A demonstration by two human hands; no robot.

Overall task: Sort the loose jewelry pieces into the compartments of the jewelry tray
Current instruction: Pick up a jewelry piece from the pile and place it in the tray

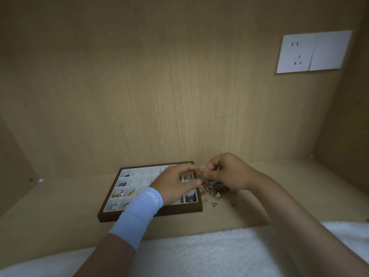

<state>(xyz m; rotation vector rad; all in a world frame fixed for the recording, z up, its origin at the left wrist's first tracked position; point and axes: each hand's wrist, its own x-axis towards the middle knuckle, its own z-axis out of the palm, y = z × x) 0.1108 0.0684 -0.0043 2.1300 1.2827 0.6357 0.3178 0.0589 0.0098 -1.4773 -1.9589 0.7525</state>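
The jewelry tray (111, 213), dark wooden frame with white compartments, lies on the wooden shelf left of centre. Some compartments hold pieces: gold ones (119, 194), dark beads (122, 184), silver bits (189, 198). A pile of loose jewelry (216, 189) lies just right of the tray. My left hand (175, 184), with a light blue wristband, hovers over the tray's right side, thumb and fingers reaching toward the pile's edge. My right hand (225, 171) is above the pile, fingertips pinching a small jewelry piece (201, 174). What my left fingers hold is too small to tell.
A wooden back wall rises right behind the tray, with a white socket plate (313, 51) at upper right. Side walls close in left and right. A white fluffy cloth (199, 254) covers the near edge below the shelf.
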